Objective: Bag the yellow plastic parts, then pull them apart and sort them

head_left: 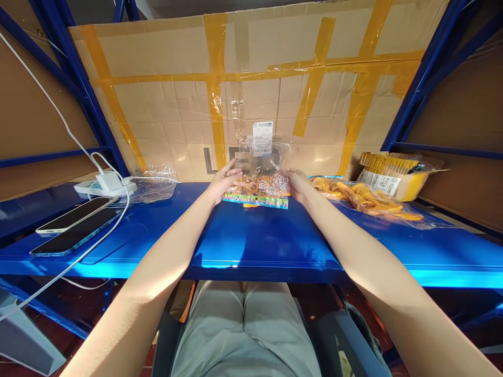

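A clear plastic bag (259, 186) of small orange-brown pieces is held upside down above the blue shelf, its colourful printed strip (255, 200) along the bottom. My left hand (225, 182) grips the bag's left edge with fingers closed on the film. At the opposite edge, my right hand (297, 184) pinches the plastic, its fingertips partly hidden. Behind the upper film shows a white printed label (263, 139); whether it sits on the bag I cannot tell. A bit of orange (250, 205) peeks out below the strip.
To the right lies a clear bag of orange pieces (365, 198), before an open carton (393, 175). On the left are two phones (74, 225), a white charger (112, 182) with cables, and crumpled clear plastic (157, 183). A taped cardboard sheet (173, 120) stands behind the blue shelf (255, 246).
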Tool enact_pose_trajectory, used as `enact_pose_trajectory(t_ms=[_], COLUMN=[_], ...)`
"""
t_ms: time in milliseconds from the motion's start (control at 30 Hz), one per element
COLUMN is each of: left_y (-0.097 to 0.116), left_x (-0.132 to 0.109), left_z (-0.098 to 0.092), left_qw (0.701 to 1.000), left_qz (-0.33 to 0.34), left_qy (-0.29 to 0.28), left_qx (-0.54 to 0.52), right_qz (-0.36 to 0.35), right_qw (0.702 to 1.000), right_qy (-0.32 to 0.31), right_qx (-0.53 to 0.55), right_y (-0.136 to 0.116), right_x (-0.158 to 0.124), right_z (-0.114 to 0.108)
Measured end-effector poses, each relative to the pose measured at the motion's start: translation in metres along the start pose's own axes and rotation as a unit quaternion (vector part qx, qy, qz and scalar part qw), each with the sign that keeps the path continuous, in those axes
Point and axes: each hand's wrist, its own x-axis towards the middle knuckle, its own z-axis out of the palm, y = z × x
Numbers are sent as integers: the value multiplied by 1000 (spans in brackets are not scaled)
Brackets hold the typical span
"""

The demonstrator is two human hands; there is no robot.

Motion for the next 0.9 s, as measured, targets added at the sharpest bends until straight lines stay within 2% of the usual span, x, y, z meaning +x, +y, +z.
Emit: enact_pose_trajectory(t_ms=[100,200,367,467,633,767,900], left_y=[2,4,4,4,4,4,5], left_x=[-3,-6,-7,-7,-5,-4,-4], left_z=[4,6,5,5,7,9,11], left_qw=[1000,1000,997,996,999,998,997], left_qz=[-12,-25,-48,-63,-52,-48,-48], left_qy=[21,6,-48,-57,-11,36,53], left_qx=[-4,2,39,42,11,24,37], right_qz=[44,71,37,25,26,-7,-48], right_qw=[998,996,998,999,999,998,995], right_qy=[4,11,16,17,13,52,90], right_qx=[36,54,47,28,41,20,-22], right_y=[0,-5,-8,-6,-2,2,5], right_x=[-3,-6,-7,-8,-11,-11,-10], right_z=[5,5,2,3,8,12,15])
